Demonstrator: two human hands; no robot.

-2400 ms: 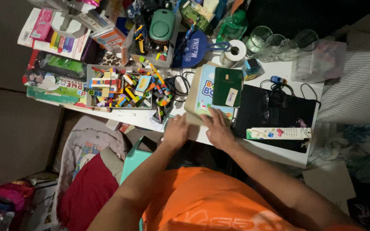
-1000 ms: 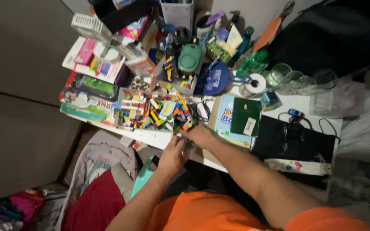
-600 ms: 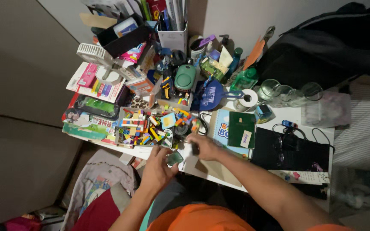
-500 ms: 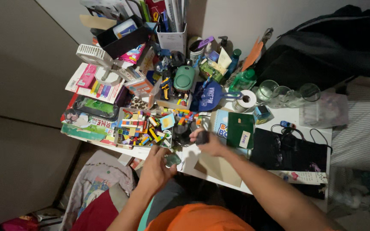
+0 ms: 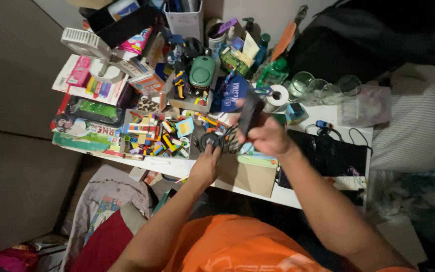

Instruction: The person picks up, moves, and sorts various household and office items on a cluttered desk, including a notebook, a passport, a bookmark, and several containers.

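Note:
My right hand (image 5: pixel 266 137) is raised over the middle of the white desk (image 5: pixel 298 196), gripping a dark flat strap-like object (image 5: pixel 248 112) that is blurred. My left hand (image 5: pixel 206 163) is just left of it, fingers on a round black object (image 5: pixel 208 141) with cords beside it. Under both hands lies a box with a green and blue lid (image 5: pixel 251 156) on a brown cardboard piece (image 5: pixel 245 176). A pile of small coloured building bricks (image 5: pixel 153 133) lies left of my left hand.
A black laptop bag (image 5: pixel 334 156) with cables lies at the right. Glass jars (image 5: pixel 323 88), a tape roll (image 5: pixel 278 94), a green round container (image 5: pixel 202 70), a pen holder (image 5: pixel 185 22) and boxes crowd the back. Books (image 5: pixel 84 131) are stacked at the left. Clothes (image 5: pixel 104 211) lie on the floor.
The view tilted up toward the desk's back. My right hand lifted from the box and now holds a dark object; my left hand moved up to the round black object.

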